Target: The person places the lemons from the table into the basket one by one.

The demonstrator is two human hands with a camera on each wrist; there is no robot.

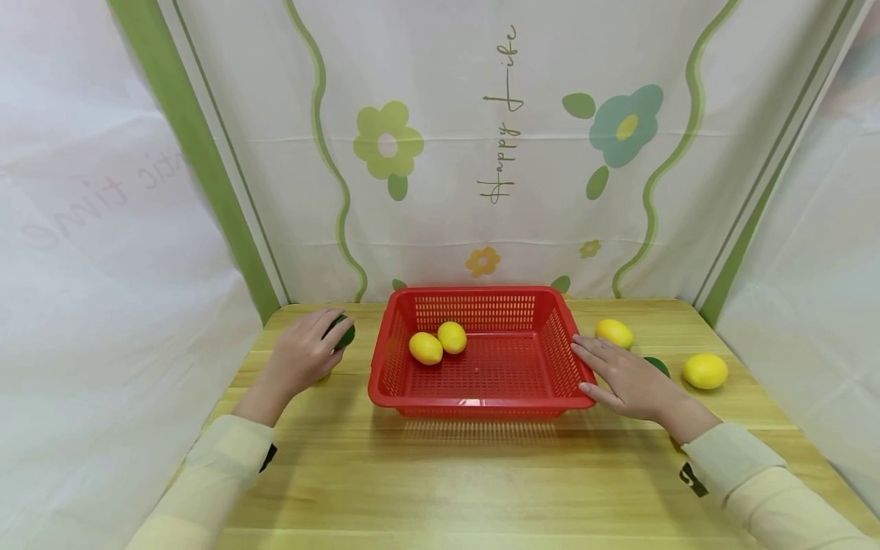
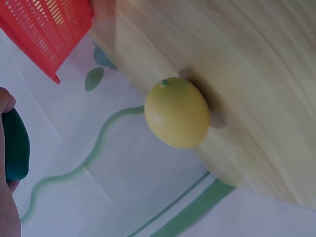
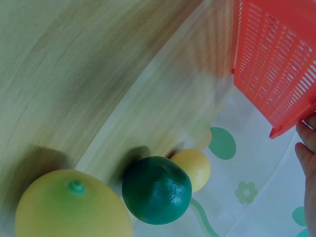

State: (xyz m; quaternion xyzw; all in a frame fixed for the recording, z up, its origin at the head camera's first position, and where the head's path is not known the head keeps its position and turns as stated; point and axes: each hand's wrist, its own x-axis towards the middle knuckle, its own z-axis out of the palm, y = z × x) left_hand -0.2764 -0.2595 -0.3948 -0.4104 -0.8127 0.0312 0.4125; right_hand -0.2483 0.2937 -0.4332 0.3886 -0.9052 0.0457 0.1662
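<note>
My left hand [image 1: 305, 347] grips a dark green fruit [image 1: 341, 333] to the left of the red plastic basket [image 1: 477, 402]. In the left wrist view, that fruit's smooth side shows at the left edge, and a lemon [image 2: 177, 113] sits on the table nearby. Two lemons lie together in the basket's left half, the nearer-left lemon [image 1: 425, 348] close against the other lemon [image 1: 452, 337]. My right hand [image 1: 629, 378] is stretched out, its fingertips [image 1: 583, 347] at the basket's right rim.
Right of the basket, a lemon [image 1: 614, 334] lies toward the back and another lemon [image 1: 704, 371] farther right. Between them is a second green fruit [image 3: 157, 190], partly behind my right hand in the head view. Printed fabric [image 1: 440, 221] encloses the wooden table [image 1: 474, 489] behind and at both sides.
</note>
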